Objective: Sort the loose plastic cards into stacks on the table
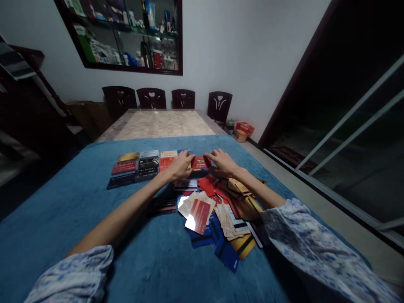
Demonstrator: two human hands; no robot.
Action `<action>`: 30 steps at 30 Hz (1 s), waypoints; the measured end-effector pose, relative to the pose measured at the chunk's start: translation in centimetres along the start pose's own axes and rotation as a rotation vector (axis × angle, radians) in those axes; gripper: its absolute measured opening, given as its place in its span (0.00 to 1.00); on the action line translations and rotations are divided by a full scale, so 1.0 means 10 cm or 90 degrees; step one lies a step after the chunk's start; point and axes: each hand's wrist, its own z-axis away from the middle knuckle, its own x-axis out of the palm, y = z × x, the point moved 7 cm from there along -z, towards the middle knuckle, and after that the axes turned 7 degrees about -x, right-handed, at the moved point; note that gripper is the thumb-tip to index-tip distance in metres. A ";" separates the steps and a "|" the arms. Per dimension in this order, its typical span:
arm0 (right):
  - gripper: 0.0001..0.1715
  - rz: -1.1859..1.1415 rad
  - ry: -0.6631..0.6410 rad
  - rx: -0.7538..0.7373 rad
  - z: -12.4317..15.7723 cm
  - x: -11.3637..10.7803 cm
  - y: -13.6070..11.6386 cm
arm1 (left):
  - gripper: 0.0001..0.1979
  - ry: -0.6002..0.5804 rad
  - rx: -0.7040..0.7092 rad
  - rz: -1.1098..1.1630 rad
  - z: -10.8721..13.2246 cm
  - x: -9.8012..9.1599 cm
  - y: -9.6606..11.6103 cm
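I had the left grip and right grip at opposite ends of a red card, at the right of the laid-out cards on the table's blue cloth, beyond the loose pile. Fingers on both were part-curled against its edges; view was too small to tell if either really pinched it

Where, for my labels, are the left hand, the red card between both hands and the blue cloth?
Left hand [182,165], head view: back of hand.
Red card [200,162], head view: visible middle.
Blue cloth [63,210], head view: bare area.
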 end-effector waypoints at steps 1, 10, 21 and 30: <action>0.34 0.003 -0.011 0.001 -0.05 0.00 0.00 | 0.17 -0.003 -0.006 -0.017 -0.02 -0.02 -0.02; 0.25 -0.032 -0.048 0.015 -0.46 0.05 0.02 | 0.19 -0.074 -0.068 -0.146 -0.26 -0.05 -0.29; 0.27 -0.068 -0.095 0.031 -0.90 0.38 0.10 | 0.17 -0.149 -0.133 -0.175 -0.45 0.08 -0.56; 0.26 -0.065 -0.093 0.004 -1.05 0.57 0.11 | 0.16 -0.188 -0.202 -0.139 -0.45 0.06 -0.61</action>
